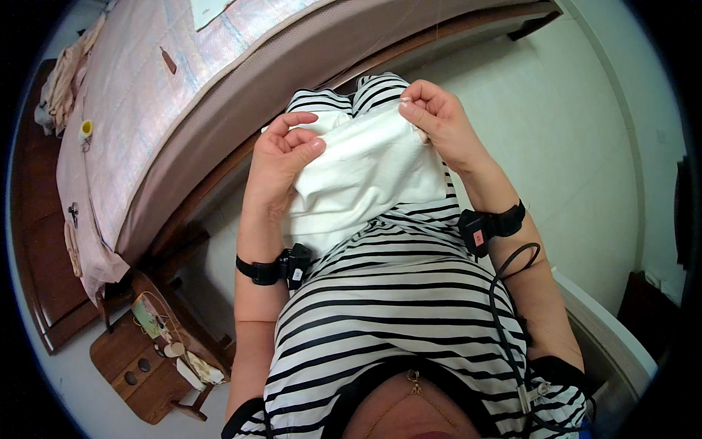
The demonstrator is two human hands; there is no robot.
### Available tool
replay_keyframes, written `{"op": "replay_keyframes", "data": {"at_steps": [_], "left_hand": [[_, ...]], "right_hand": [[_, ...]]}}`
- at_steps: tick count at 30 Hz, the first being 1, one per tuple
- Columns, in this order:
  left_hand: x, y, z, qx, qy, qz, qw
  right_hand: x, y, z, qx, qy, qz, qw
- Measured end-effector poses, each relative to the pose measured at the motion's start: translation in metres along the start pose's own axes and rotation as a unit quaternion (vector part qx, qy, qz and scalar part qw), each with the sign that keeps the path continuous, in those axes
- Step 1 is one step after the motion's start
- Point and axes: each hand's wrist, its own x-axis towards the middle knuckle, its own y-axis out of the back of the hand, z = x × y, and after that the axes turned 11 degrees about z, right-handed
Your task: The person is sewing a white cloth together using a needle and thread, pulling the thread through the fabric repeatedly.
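Observation:
Across my lap, over black-and-white striped clothing [387, 293], lies a piece of white cloth [365, 172] with soft folds. My left hand [281, 157] grips its upper left edge between thumb and bent fingers, the index finger stretched out. At the upper right corner, the thumb and index finger of my right hand [439, 121] pinch the edge of the cloth. Whether a needle sits in that pinch is too small to tell. The cloth's top edge runs nearly straight between both hands.
A bed [197, 102] with a pale patterned cover stands ahead and left. On it lie a yellow spool [86, 130], a small brown object [168, 61] and dark scissors [72, 212]. A wooden chair [139, 366] holding small items is at lower left. A black cable [497, 314] runs along my right arm.

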Motion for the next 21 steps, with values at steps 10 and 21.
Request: {"op": "replay_keyframes", "data": {"at_steps": [10,21], "left_hand": [[-0.001,-0.004,0.001,0.007,0.017,-0.005,1.000],[-0.002,-0.003,-0.001,0.022,0.016,-0.001,1.000]], "right_hand": [[0.003,-0.002,0.007,0.054,-0.107,-0.026,0.992],[-0.003,-0.008,0.013,-0.083,-0.047,-0.043,0.995]]}}
